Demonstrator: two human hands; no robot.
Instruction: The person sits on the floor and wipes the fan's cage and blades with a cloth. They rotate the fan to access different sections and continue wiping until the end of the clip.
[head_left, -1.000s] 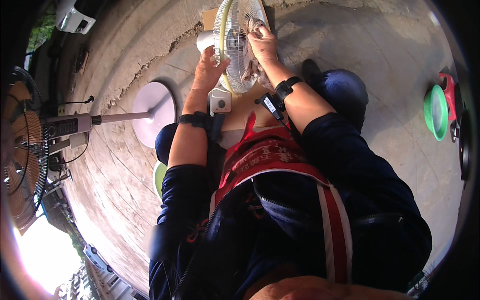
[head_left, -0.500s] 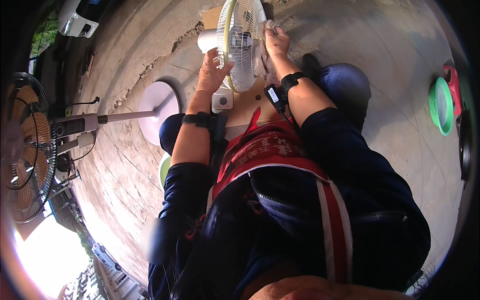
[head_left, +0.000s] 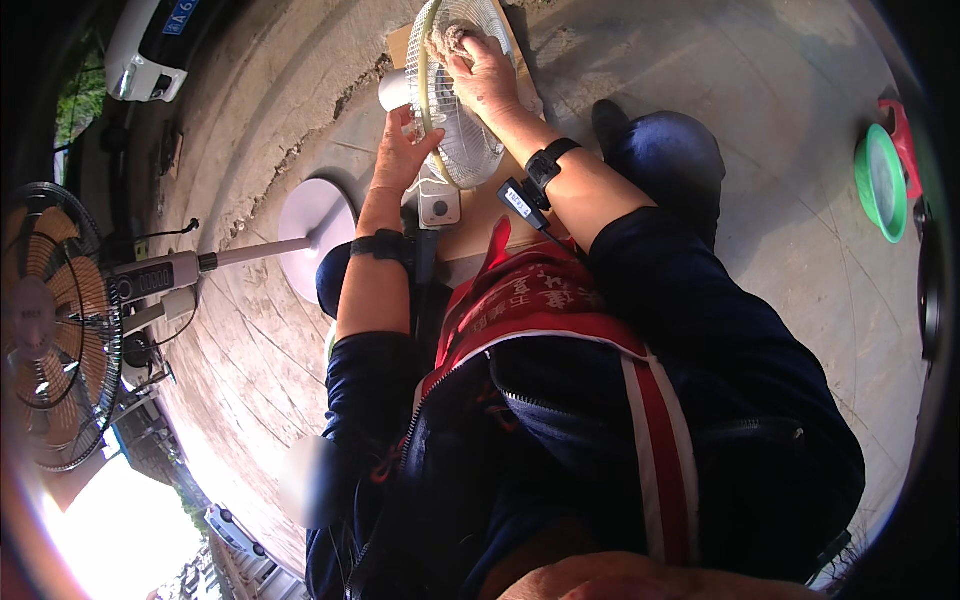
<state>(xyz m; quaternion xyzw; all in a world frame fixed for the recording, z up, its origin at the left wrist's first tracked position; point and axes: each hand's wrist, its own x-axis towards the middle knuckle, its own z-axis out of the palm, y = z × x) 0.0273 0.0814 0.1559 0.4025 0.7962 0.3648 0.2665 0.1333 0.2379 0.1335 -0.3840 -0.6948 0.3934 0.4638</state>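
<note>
A small fan stands in front of me, its white wire guard (head_left: 462, 135) edged with a yellowish rim. My left hand (head_left: 402, 155) grips that rim from the left, thumb on the wire side and fingers by the white motor housing (head_left: 395, 90). In my right hand (head_left: 488, 85) is a bunched, greyish-brown cloth (head_left: 446, 40), pressed against the upper part of the guard. The fan's white base (head_left: 439, 209), with a dark round knob, sits below the guard on a brown board (head_left: 470, 236). My right hand partly covers the wires.
A standing fan with orange blades (head_left: 70, 320) fills the left side, its round pale base (head_left: 310, 225) on the concrete floor. At the far right are a green basin (head_left: 864, 185) and a red object (head_left: 908, 150). A white vehicle (head_left: 140, 65) is at the upper left.
My right hand has brought the cloth from the guard's right edge leftward and up onto its wire face. The left hand stays at the rim. The whole view has shifted slightly.
</note>
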